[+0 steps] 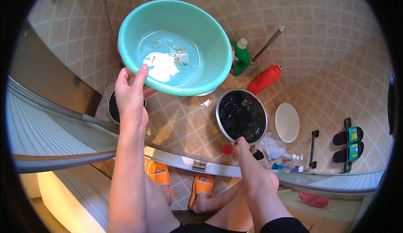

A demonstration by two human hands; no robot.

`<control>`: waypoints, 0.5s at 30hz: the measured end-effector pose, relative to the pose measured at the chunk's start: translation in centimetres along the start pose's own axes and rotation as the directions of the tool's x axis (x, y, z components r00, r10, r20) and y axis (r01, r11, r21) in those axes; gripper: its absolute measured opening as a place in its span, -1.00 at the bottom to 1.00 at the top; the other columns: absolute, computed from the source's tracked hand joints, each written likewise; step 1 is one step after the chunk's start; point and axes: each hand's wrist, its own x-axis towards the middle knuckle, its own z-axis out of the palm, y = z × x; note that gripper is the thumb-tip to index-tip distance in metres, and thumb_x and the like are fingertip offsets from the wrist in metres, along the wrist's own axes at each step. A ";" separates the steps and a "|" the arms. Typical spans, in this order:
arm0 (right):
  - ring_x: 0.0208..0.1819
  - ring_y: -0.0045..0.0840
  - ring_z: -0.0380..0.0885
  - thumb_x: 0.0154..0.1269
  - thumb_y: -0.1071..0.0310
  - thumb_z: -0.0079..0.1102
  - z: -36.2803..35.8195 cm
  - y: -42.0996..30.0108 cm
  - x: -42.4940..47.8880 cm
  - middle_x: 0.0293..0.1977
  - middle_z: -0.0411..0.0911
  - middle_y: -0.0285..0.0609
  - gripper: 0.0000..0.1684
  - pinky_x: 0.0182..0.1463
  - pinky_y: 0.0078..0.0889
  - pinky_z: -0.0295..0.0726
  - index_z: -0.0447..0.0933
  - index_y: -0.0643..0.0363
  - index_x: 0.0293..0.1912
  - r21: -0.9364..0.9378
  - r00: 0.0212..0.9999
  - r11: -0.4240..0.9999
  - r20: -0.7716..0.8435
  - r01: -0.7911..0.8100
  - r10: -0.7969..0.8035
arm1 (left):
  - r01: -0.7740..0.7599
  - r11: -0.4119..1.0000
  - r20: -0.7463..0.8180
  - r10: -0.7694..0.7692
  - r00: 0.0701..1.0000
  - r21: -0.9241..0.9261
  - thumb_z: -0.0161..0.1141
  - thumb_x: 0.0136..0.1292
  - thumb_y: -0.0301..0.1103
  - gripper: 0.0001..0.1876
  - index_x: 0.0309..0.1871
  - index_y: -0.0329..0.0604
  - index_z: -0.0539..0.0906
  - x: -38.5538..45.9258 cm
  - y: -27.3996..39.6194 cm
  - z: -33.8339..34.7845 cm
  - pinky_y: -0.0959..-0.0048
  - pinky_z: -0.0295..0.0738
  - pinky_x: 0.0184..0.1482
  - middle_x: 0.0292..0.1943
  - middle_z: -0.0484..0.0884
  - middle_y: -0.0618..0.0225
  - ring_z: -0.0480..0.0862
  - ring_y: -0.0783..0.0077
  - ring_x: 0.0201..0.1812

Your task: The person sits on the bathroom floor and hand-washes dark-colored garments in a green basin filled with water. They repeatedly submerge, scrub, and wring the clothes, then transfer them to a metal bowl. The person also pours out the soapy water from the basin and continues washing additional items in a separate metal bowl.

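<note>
My left hand grips the near left rim of a green plastic basin, which is lifted and tilted, with a printed picture and a bright reflection on its bottom. My right hand holds the near rim of a round metal basin on the tiled floor. Dark, wet contents, perhaps cloth in water, fill that metal basin. Close to my right hand are a red cap, a small black item and a white cloth.
Beyond stand a green jug, a red bottle and a brush handle. A white bucket is at right, near pump bottles. Another dark-filled basin lies left. The raised shower threshold crosses before my slippers.
</note>
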 end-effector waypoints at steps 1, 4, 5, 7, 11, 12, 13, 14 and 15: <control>-0.23 -0.07 0.62 0.06 0.63 0.11 -0.3 0.5 -0.9 0.02 0.45 0.14 -0.52 -0.42 -0.05 0.77 0.35 0.39 0.05 -0.010 1.000 1.000 0.002 -0.012 0.012 | 0.003 1.000 0.010 -0.003 1.000 -0.006 0.30 0.37 -0.20 -0.79 -0.06 -0.06 0.60 0.0 -0.3 0.3 0.62 0.63 -0.38 -0.19 0.64 0.51 0.65 0.71 -0.18; -0.27 -0.10 0.62 0.10 0.61 0.08 0.1 2.6 -7.1 -0.07 0.48 0.12 -0.69 -0.41 -0.09 0.79 0.45 0.41 -0.09 -0.040 1.000 0.999 -0.020 -0.013 0.012 | -0.009 1.000 0.005 0.009 1.000 0.004 0.29 0.37 -0.21 -0.81 -0.11 -0.07 0.59 -0.4 0.6 0.3 0.60 0.64 -0.38 -0.19 0.62 0.50 0.64 0.70 -0.16; -0.31 -0.11 0.62 0.09 0.61 0.09 -0.1 3.4 -5.9 -0.11 0.49 0.11 -0.67 -0.45 -0.11 0.78 0.43 0.43 -0.09 -0.085 0.999 0.996 0.041 -0.013 0.017 | -0.006 1.000 0.013 0.006 1.000 -0.007 0.29 0.37 -0.22 -0.81 -0.11 -0.08 0.58 -0.6 0.8 0.6 0.60 0.64 -0.38 -0.19 0.62 0.50 0.64 0.70 -0.16; -0.41 -0.14 0.61 0.05 0.64 0.12 -0.2 5.9 -4.1 -0.19 0.51 0.09 -0.59 -0.56 -0.17 0.73 0.37 0.45 -0.04 -0.086 0.994 0.996 0.107 0.013 -0.003 | -0.002 1.000 0.035 0.003 0.999 -0.024 0.29 0.38 -0.22 -0.81 -0.12 -0.08 0.58 -0.7 0.8 0.9 0.58 0.65 -0.38 -0.20 0.61 0.49 0.64 0.69 -0.15; -0.23 -0.16 0.61 0.05 0.66 0.12 -0.4 9.7 -6.2 -0.01 0.46 0.06 -0.42 -0.44 -0.14 0.78 0.25 0.34 0.12 -0.068 0.992 0.998 0.128 -0.008 0.017 | -0.011 1.000 0.064 0.012 0.998 -0.019 0.28 0.39 -0.22 -0.82 -0.15 -0.09 0.56 -0.9 0.6 0.7 0.56 0.67 -0.36 -0.21 0.61 0.48 0.63 0.69 -0.15; -0.17 -0.16 0.61 0.05 0.66 0.12 -0.6 10.3 -7.0 0.05 0.43 0.05 -0.36 -0.40 -0.12 0.79 0.21 0.31 0.17 -0.064 0.988 0.998 0.152 -0.026 0.036 | -0.016 1.000 0.067 0.017 0.998 -0.016 0.28 0.39 -0.22 -0.82 -0.16 -0.08 0.56 -1.0 0.6 0.7 0.55 0.67 -0.35 -0.21 0.61 0.47 0.63 0.69 -0.16; -0.15 -0.16 0.60 0.05 0.66 0.12 -0.6 10.6 -7.6 0.08 0.41 0.05 -0.32 -0.39 -0.12 0.80 0.17 0.30 0.19 -0.110 0.987 0.993 0.153 -0.028 0.045 | -0.013 1.000 0.075 0.014 0.997 -0.011 0.28 0.39 -0.22 -0.82 -0.16 -0.08 0.55 -0.9 0.6 0.6 0.55 0.68 -0.35 -0.22 0.61 0.47 0.63 0.69 -0.16; -0.13 -0.16 0.60 0.05 0.66 0.12 -0.8 11.1 -8.5 0.11 0.38 0.04 -0.29 -0.37 -0.11 0.80 0.14 0.29 0.22 -0.162 0.986 0.986 0.154 -0.034 0.059 | -0.008 1.000 0.079 0.008 0.997 -0.001 0.27 0.39 -0.22 -0.82 -0.17 -0.08 0.55 -0.9 0.5 0.5 0.55 0.68 -0.35 -0.22 0.61 0.47 0.63 0.69 -0.16; -0.15 -0.16 0.60 0.05 0.66 0.10 -0.8 11.4 -9.7 0.08 0.38 0.06 -0.25 -0.39 -0.14 0.80 0.07 0.26 0.24 -0.204 0.986 0.979 0.162 -0.009 0.043 | -0.008 1.000 0.082 0.007 0.997 0.007 0.27 0.39 -0.22 -0.82 -0.18 -0.08 0.54 -0.8 0.5 0.4 0.55 0.68 -0.35 -0.22 0.61 0.47 0.63 0.69 -0.16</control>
